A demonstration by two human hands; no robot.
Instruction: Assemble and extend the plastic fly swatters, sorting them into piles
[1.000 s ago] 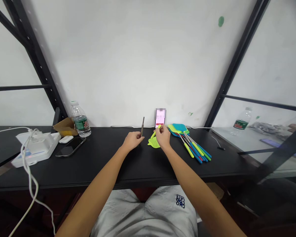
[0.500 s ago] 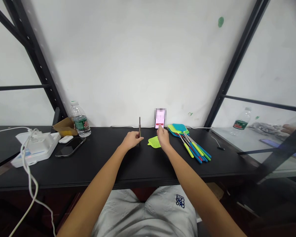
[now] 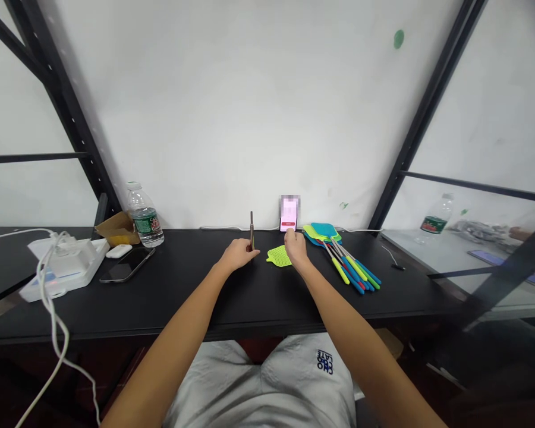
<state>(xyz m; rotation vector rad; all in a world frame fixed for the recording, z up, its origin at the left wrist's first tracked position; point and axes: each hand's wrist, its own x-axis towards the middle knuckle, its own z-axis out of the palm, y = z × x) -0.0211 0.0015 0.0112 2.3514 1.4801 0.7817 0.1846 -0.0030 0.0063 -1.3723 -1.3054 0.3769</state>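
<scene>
My left hand [image 3: 238,254] is closed around a thin, upright metallic rod [image 3: 251,224], gripped near its lower end above the black table. To the right, a lime-green perforated fly swatter head [image 3: 278,256] lies on the tabletop. My right hand [image 3: 295,245] is curled into a fist beside it and hides its right edge; whatever those fingers hold is out of sight. Further right is a pile of fly swatters [image 3: 323,229], with blue and green heads toward the wall and blue, red and green handles toward me.
A lit phone [image 3: 288,214] leans against the wall behind my right hand. At left are a water bottle [image 3: 145,220], an open cardboard box [image 3: 118,229], a dark phone [image 3: 128,265], a white earbud case [image 3: 119,251] and a white power strip [image 3: 71,273] with cables.
My right hand has turned slightly, its fist a little more curled. The rod in my left hand leans marginally further left at its top.
</scene>
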